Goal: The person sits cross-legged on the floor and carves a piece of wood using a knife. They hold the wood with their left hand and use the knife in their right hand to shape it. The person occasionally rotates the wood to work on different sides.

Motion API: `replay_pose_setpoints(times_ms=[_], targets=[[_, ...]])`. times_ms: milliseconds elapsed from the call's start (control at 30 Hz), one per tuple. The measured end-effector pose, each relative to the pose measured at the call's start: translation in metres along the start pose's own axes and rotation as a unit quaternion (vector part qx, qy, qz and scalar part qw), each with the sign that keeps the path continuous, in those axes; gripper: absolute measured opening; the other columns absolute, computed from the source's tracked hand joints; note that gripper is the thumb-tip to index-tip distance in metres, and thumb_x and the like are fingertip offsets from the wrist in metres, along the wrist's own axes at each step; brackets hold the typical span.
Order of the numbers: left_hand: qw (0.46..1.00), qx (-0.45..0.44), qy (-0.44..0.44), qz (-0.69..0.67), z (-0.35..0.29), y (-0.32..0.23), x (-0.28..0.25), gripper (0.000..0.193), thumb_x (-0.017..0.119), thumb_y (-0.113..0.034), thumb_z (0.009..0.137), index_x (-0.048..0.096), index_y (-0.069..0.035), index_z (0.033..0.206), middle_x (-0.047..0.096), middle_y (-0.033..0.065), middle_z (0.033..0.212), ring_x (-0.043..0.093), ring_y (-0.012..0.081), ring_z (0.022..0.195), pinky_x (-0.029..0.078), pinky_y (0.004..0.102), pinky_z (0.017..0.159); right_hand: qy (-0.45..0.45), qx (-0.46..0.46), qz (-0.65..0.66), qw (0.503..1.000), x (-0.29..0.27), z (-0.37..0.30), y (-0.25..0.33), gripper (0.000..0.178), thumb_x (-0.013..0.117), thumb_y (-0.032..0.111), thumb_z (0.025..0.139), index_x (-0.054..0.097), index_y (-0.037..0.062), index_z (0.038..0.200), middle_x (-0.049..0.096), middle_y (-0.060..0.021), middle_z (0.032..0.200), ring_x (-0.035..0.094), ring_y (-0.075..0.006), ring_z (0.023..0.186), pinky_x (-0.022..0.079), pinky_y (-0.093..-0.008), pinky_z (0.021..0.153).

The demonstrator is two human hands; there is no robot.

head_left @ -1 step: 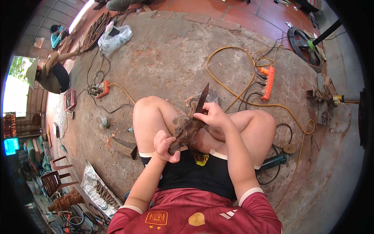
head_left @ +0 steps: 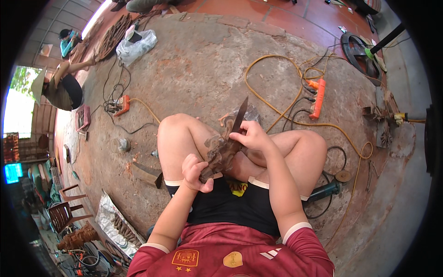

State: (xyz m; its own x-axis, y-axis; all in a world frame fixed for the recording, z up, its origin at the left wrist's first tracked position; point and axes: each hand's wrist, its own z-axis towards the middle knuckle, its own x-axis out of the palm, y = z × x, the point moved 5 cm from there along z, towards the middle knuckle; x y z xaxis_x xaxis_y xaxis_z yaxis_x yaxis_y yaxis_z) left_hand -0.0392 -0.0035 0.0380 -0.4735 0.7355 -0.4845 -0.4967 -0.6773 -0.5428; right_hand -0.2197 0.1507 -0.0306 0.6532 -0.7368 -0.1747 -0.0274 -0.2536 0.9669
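Observation:
My left hand (head_left: 194,173) is closed around the near end of a brown carved wood piece (head_left: 219,152), which has a knobbly surface and lies over my crossed legs. In my right hand (head_left: 253,135) is a dark, pointed knife-like blade (head_left: 240,115), its tip aimed away from me. The fingers and thumb pinch the blade low down, against the far right side of the carving. The blade's lower end is hidden by the hand and the wood. Beyond the carving lies a crumpled clear plastic bag (head_left: 252,115).
An orange power strip (head_left: 317,99) with yellow cable lies front right; another orange socket block (head_left: 122,105) is at left. A green angle grinder (head_left: 325,190) rests beside my right thigh. By my left knee are a wood offcut (head_left: 146,175) and a glass jar (head_left: 121,145). Another person (head_left: 64,90) sits far left.
The blade has twisted slightly in my right hand and looks narrower, its tip a touch farther away. My left hand and the carving stay in place.

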Motion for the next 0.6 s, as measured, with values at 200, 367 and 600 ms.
replay_pose_setpoints(times_ms=[200, 367, 600], targets=[[1.0, 0.003, -0.006, -0.007, 0.003, 0.0, 0.0, 0.039, 0.067, -0.03, 0.064, 0.058, 0.002, 0.086, 0.041, 0.0092, 0.061, 0.039, 0.0248, 0.05, 0.031, 0.0374, 0.049, -0.008, 0.037, -0.005, 0.999, -0.004, 0.001, 0.0, 0.025, 0.074, 0.02, 0.081, 0.067, -0.0043, 0.081, 0.068, -0.0142, 0.072, 0.062, -0.0165, 0.064, 0.049, -0.0345, 0.06], [1.0, 0.006, 0.001, -0.01, 0.001, 0.001, 0.0, 0.039, 0.067, -0.03, 0.065, 0.057, 0.001, 0.086, 0.04, 0.0089, 0.06, 0.038, 0.0247, 0.049, 0.03, 0.0375, 0.049, -0.001, -0.002, -0.032, 0.999, 0.003, 0.003, -0.008, 0.026, 0.074, 0.02, 0.081, 0.066, -0.0043, 0.086, 0.068, -0.0142, 0.072, 0.064, -0.0202, 0.066, 0.05, -0.0376, 0.062], [1.0, 0.015, 0.014, -0.02, 0.002, -0.001, 0.001, 0.039, 0.067, -0.03, 0.065, 0.058, 0.001, 0.086, 0.041, 0.0092, 0.061, 0.039, 0.025, 0.05, 0.031, 0.0379, 0.049, 0.057, -0.033, -0.016, 0.998, 0.007, -0.001, 0.004, 0.024, 0.073, 0.018, 0.081, 0.067, -0.0034, 0.09, 0.068, -0.0184, 0.077, 0.066, -0.0262, 0.069, 0.05, -0.0394, 0.065]])
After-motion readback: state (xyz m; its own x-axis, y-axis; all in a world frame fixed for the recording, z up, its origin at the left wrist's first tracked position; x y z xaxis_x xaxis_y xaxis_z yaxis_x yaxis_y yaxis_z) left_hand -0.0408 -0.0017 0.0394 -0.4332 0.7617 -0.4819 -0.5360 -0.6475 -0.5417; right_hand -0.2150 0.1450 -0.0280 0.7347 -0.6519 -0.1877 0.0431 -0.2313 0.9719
